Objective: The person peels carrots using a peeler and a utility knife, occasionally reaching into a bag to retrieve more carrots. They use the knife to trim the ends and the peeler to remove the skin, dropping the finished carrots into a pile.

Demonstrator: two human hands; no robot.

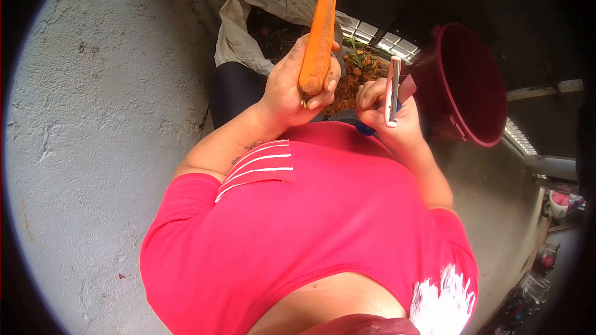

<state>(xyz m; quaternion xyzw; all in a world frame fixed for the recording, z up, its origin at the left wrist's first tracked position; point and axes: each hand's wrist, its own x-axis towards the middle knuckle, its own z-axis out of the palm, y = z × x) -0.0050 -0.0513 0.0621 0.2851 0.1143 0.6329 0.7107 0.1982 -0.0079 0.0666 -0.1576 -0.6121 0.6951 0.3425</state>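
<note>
Carrot [318, 49] is being grasped in the left hand [287, 84], with the fingers being wrapped round its thick lower part and the thumb being laid along its side. The grip is being closed fully about that end, while the longer upper part is being left bare above the fingers. By the right hand [408, 123], a peeler [393, 90] with a white and red frame is being clasped between bent fingers and thumb; how tightly it is being squeezed cannot be told.

The carrot is being held up in front of the chest, apart from the peeler. Its narrow tip is being pointed toward the top of the view, its thick end toward the body, and its long axis is being leaned slightly to the right. A smooth orange face is being shown on it beside a stretch marked with soil. The peeler's long frame is being held nearly in line with the view's upright.

One carrot and one peeler are being held, one in each hand. Beyond them, one pale sack [233, 37], one dark red bucket [473, 84] and a heap of orange peelings [361, 71], too many to be counted, are being seen.
</note>
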